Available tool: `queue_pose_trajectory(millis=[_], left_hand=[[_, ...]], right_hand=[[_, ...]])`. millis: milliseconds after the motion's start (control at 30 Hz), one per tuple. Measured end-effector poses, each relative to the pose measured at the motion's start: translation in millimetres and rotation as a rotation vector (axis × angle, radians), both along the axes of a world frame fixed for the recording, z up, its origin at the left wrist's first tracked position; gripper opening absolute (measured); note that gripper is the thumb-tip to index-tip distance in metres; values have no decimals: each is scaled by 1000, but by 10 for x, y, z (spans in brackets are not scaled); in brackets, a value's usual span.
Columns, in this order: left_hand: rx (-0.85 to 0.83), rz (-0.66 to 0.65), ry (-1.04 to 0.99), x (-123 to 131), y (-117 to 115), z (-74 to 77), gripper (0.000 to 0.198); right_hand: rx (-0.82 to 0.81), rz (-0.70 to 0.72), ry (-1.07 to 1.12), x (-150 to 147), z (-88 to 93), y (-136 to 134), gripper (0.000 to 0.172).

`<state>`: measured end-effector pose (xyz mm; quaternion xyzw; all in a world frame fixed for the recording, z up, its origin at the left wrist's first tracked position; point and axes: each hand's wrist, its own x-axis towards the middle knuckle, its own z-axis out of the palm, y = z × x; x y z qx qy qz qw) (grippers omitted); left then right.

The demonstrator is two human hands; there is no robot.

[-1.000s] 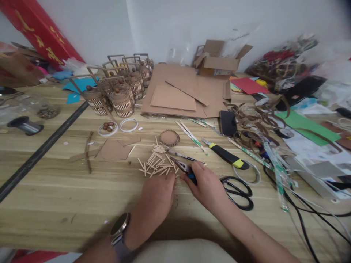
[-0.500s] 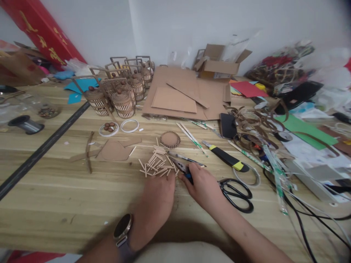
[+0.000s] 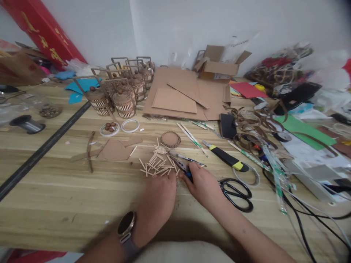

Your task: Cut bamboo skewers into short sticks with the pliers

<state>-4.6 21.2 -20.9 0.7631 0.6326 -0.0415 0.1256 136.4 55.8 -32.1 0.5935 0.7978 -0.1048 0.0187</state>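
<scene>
My right hand (image 3: 204,184) is wrapped round blue-handled pliers (image 3: 181,166), their metal jaws pointing up and left over the edge of a pile of short wooden sticks (image 3: 157,161). Close beside it, my left hand (image 3: 157,197) is closed at the near edge of the pile, back of the hand up. Its fingertips are mostly hidden, and what they pinch cannot be made out. Just beyond the pliers lies a pen (image 3: 188,158). Behind the pile sits a small round cardboard piece with a ridged brown rim (image 3: 170,139).
Black scissors (image 3: 237,195) and a yellow-black utility knife (image 3: 226,157) lie to the right, near a phone (image 3: 227,126) and curled brown strips (image 3: 248,120). Cardboard sheets (image 3: 175,100) lie at the back. Several small lidded baskets (image 3: 124,104) stand back left, behind white rings (image 3: 130,126).
Almost nothing differs. The view has shifted very slightly, and both hands keep their places at the pile with the pliers still in my right hand.
</scene>
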Motion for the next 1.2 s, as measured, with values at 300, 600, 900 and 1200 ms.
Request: queue_pose_trajectory(millis=[300,600,900,1200], left_hand=[[-21,13,4,16,24,34,36],[-12,37,-19,26,26,35,35],[-60,16,-45,-18,71,19,32],[-6,-77,-186,-87,-14,-40,30]], right_hand=[[30,12,9,-17,22,27,12],[3,3,-4,-28,37,30,12],[37,55,121,73,-27,42,8],[-1,104,235,191,-33,53,6]])
